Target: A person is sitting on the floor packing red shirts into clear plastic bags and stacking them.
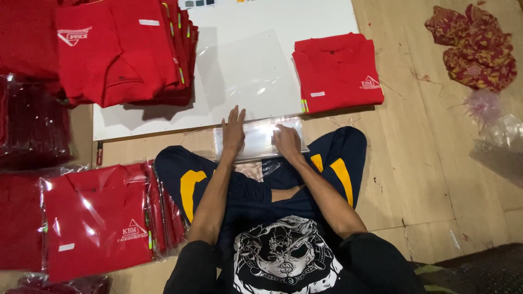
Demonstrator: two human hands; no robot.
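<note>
I sit cross-legged on the floor. My left hand (233,130) lies flat with fingers spread on a stack of clear plastic bags (259,137) in front of my knees. My right hand (285,141) rests on the same stack, fingers curled at its surface. One clear bag (248,73) lies spread on the white board (283,22) just beyond. A folded red polo shirt (338,71) sits on the board's right edge.
A pile of folded red shirts (122,51) is at the far left of the board. Bagged red shirts (98,218) are stacked at my left. A patterned red cloth (476,46) and crumpled plastic (498,133) lie on the wooden floor at right.
</note>
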